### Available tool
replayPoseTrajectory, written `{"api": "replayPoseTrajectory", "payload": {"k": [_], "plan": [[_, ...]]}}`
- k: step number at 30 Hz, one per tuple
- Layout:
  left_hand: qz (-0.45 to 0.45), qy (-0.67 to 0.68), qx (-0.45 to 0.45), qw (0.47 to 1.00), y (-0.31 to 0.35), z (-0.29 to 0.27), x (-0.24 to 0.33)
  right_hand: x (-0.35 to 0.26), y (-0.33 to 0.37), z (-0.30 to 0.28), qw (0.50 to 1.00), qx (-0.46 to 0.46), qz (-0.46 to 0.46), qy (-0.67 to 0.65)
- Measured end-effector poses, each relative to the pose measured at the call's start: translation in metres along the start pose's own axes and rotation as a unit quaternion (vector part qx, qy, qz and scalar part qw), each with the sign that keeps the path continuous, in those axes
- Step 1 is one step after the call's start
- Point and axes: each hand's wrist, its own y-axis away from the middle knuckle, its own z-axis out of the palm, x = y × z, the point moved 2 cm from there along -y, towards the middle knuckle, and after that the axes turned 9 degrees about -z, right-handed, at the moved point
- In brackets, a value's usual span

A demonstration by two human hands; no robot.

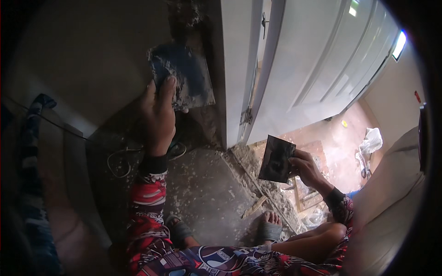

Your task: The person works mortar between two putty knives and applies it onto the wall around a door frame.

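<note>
Head view: at upper centre the left hand point(159, 117) grips a flat blue trowel point(182, 76), caked with grey plaster, against the rough wall point(92, 50). The right hand point(306, 168) pinches a dark, square metal blade point(276, 158) at centre right.

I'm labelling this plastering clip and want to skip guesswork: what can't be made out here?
Head view:
- Blue trowel: its handle is hidden by the left hand.
- Dark blade: its grip is covered by the right hand.
- Left side: too dark.
- White bag: too small.
</note>
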Motion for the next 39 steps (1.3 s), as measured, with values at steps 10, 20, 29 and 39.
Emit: {"api": "replayPoseTrajectory", "payload": {"k": [10, 20, 29, 39], "plan": [[0.1, -0.112, 0.057, 0.987, 0.003, 0.022, -0.026, 0.0, 0.0, -0.008, 1.0, 0.001, 0.009, 0.018], [0.348, -0.27, 0.037, 0.897, 0.008, -0.014, -0.059, 0.003, -0.006, -0.006, 1.0, -0.011, -0.004, 0.021], [0.374, -0.293, 0.109, 0.873, 0.014, 0.043, -0.018, 0.003, -0.011, 0.002, 1.0, -0.012, 0.02, -0.002], [0.384, -0.28, 0.113, 0.873, 0.03, 0.034, -0.038, 0.008, -0.006, -0.01, 0.999, 0.005, 0.032, 0.013]]}}
